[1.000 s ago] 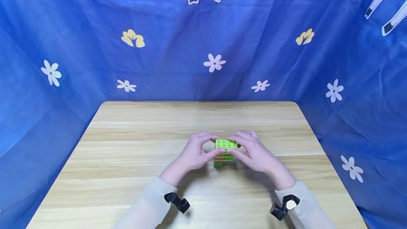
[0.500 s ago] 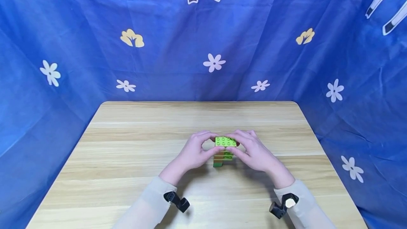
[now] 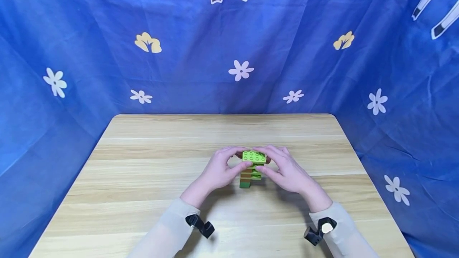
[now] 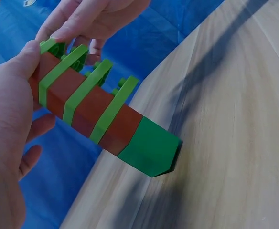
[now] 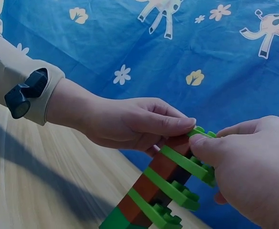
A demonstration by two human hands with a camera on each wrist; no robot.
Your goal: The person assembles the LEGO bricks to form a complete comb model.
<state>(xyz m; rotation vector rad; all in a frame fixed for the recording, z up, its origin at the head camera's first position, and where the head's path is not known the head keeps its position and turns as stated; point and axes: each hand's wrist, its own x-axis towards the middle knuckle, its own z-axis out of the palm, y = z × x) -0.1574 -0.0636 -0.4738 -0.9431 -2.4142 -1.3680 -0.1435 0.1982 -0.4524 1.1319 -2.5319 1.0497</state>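
A tower of toy building bricks (image 3: 245, 175) is between my two hands, in front of me at mid-table. Its column alternates brown bricks (image 4: 89, 109) with lime-green plates that jut to one side, above a dark green base brick (image 4: 150, 146). A studded lime-green plate (image 3: 254, 156) tops it. My left hand (image 3: 216, 172) pinches the upper end from the left, thumb on the near side. From the right, my right hand (image 3: 288, 172) pinches the same top plate between thumb and fingers. Whether the base touches the table cannot be told.
The pale wooden table (image 3: 161, 162) reaches to a blue printed cloth (image 3: 193, 75) hanging behind it and along both sides. A small black camera (image 3: 201, 226) sits on the left sleeve, another black camera (image 3: 319, 231) on the right.
The top of the tower has shifted slightly away from me, so more of its near side shows. Both hands keep their hold, with the thumbs moving slightly along.
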